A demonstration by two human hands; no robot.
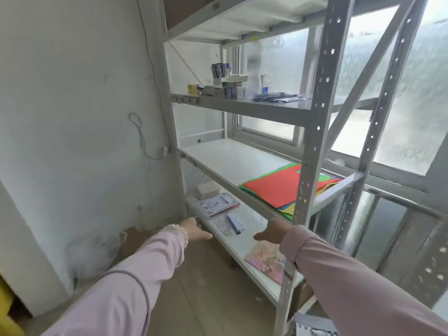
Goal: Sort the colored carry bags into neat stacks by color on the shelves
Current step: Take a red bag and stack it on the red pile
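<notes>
My left hand (196,230) and my right hand (271,233) reach out low in the middle of the frame, fingers loose and open, holding nothing. The stack of coloured bags (278,187), red on top, lies right of centre on a white shelf (225,158), above my right hand and not touching it.

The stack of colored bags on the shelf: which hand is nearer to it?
Right. The right hand hovers just below the bag stack; the left hand is farther left, near the bottom shelf.
</notes>
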